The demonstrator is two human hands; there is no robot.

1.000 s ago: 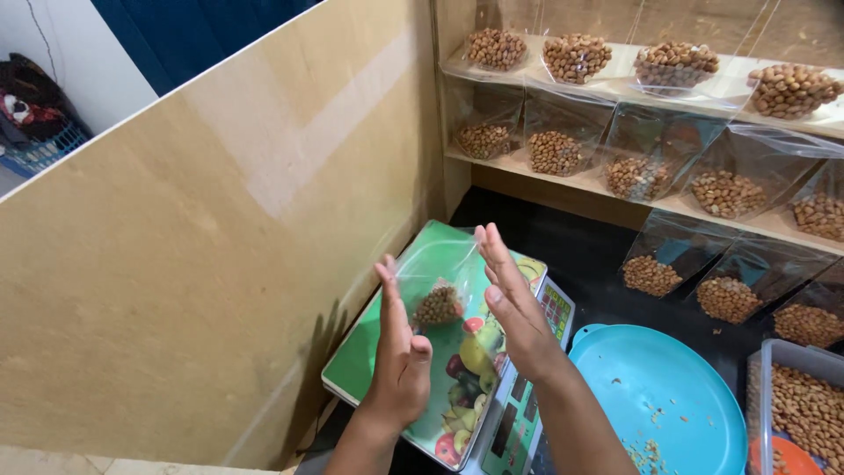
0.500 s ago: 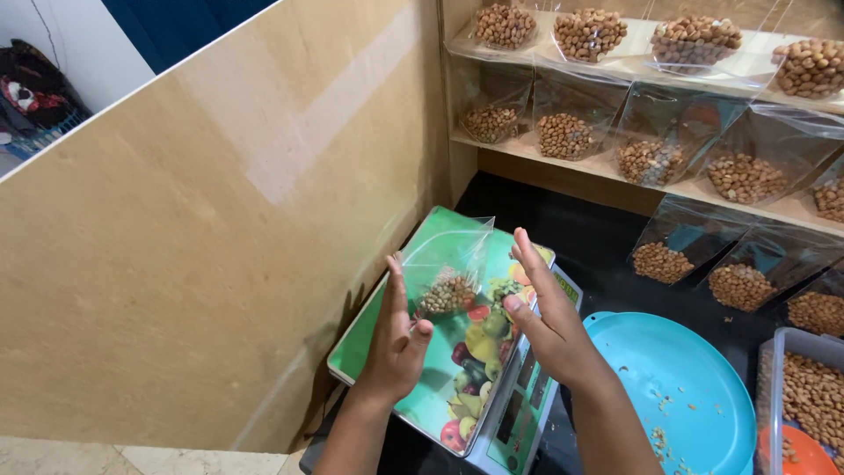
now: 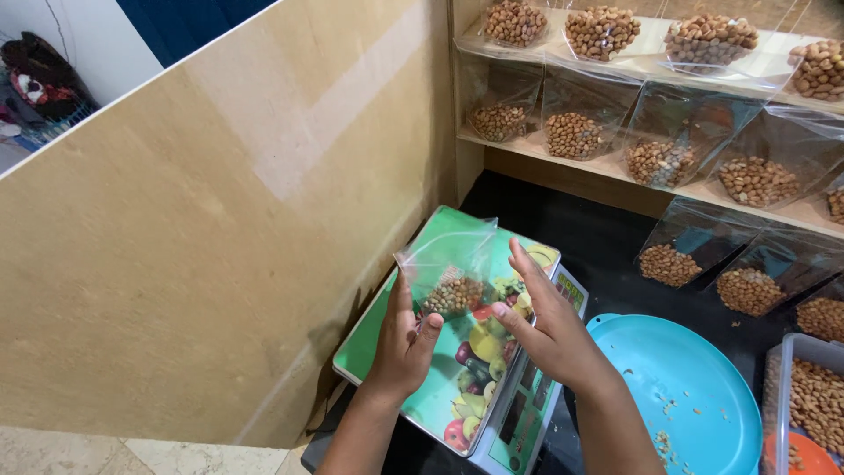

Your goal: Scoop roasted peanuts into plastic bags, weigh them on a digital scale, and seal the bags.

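The small clear plastic bag [image 3: 450, 273] looks light and floppy — thin film with only a modest heap of brown nuts settled in its bottom corner, so the weight sits low and the empty upper part stands crumpled and loose. Judging by that, it would sag or tip if taken by the top alone; the surer hold is low down, at both sides of the nut heap, where the film is taut. The film looks smooth and probably a little slippery, though hardly fragile.

The bag stands on the platform of a green weighing scale [image 3: 378, 352], whose top carries a colourful fruit picture. The left hand [image 3: 403, 341] is at the bag's lower left edge, thumb and fingers curled loosely toward it; whether it actually pinches the film cannot be told. The right hand [image 3: 545, 321] is open, fingers spread and extended toward the bag's right side, fingertips near or just touching it.

Just right of the scale lies a turquoise round tray [image 3: 694, 396] with a few crumbs. Behind, wooden shelves [image 3: 580, 180] hold many filled bags of nuts [image 3: 576, 134] — a plywood panel [image 3: 202, 237] rises at left.
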